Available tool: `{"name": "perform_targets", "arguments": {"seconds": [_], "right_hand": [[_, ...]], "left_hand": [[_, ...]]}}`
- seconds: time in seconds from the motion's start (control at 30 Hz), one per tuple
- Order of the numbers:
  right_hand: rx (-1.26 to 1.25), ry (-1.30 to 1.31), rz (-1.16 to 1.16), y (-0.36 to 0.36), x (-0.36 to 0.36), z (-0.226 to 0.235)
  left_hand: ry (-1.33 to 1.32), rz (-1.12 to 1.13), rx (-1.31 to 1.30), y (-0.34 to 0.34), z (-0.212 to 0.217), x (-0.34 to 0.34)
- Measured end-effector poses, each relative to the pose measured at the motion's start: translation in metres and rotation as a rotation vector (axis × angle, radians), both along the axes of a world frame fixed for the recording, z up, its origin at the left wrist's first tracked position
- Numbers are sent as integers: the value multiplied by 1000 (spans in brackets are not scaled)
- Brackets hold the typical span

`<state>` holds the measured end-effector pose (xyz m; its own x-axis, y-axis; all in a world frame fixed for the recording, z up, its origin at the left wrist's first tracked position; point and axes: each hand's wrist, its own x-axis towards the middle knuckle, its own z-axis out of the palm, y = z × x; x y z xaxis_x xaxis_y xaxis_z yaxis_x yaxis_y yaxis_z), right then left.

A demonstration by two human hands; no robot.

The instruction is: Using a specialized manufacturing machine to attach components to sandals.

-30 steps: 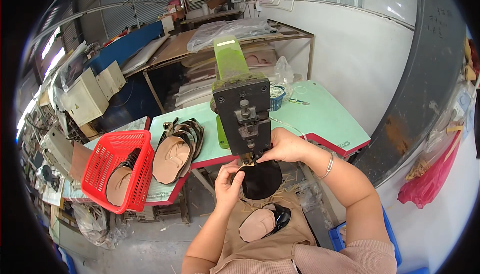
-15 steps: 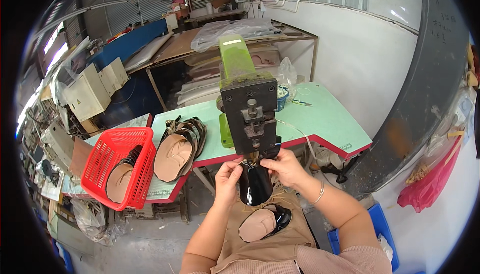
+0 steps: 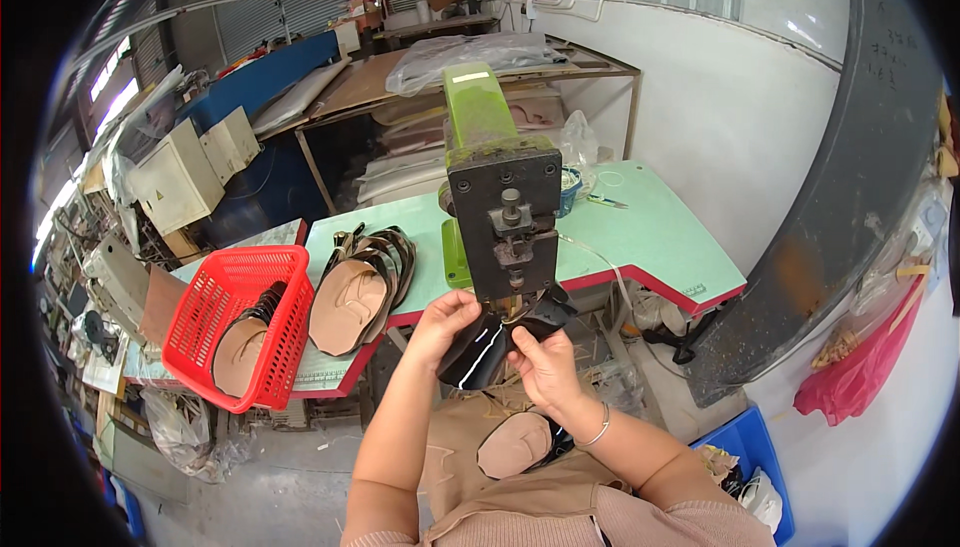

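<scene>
A black glossy shoe upper piece (image 3: 470,357) is spread below the head of a green machine with a black front plate (image 3: 506,217). A white line runs down the piece. My left hand (image 3: 446,325) pinches its upper left edge, thumb and fingers closed. Lower and to the right, my right hand (image 3: 545,365) grips the piece with the thumb on top. Part of the upper lies under the machine's foot, where its edge is hard to make out. On my lap rests another beige-lined black piece (image 3: 515,445).
A red plastic basket (image 3: 292,352) holding similar pieces stands on the left, beside a stack of beige-lined pieces (image 3: 347,309). The green tabletop (image 3: 655,232) carries a blue cup (image 3: 569,193) and small scissors (image 3: 608,202). At lower right sits a blue bin (image 3: 778,462).
The black upper has been turned and opened out, so the white line now shows. My left hand has moved up slightly and my right hand down and toward me.
</scene>
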<state>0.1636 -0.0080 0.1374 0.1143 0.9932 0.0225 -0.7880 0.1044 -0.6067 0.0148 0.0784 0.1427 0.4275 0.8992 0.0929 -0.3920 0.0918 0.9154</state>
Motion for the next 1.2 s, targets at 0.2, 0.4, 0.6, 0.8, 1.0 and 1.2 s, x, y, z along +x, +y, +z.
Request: {"name": "perform_targets", "arguments": {"seconds": [0.2, 0.4, 0.6, 0.8, 1.0, 1.2], "right_hand": [[-16, 96, 128, -5, -17, -6], [-15, 128, 151, -4, -30, -2], [-15, 148, 196, 2, -40, -10], [24, 112, 243, -2, -41, -11], [89, -46, 422, -22, -12, -34], [-13, -3, 487, -32, 8, -68]], "left_hand": [[85, -106, 5, 14, 15, -19], [30, -186, -24, 13, 22, -32], [36, -158, -25, 10, 23, -41], [42, -142, -25, 9, 15, -47], [224, -205, 297, -21, 23, -48], [668, -31, 602, -61, 19, -42]]}}
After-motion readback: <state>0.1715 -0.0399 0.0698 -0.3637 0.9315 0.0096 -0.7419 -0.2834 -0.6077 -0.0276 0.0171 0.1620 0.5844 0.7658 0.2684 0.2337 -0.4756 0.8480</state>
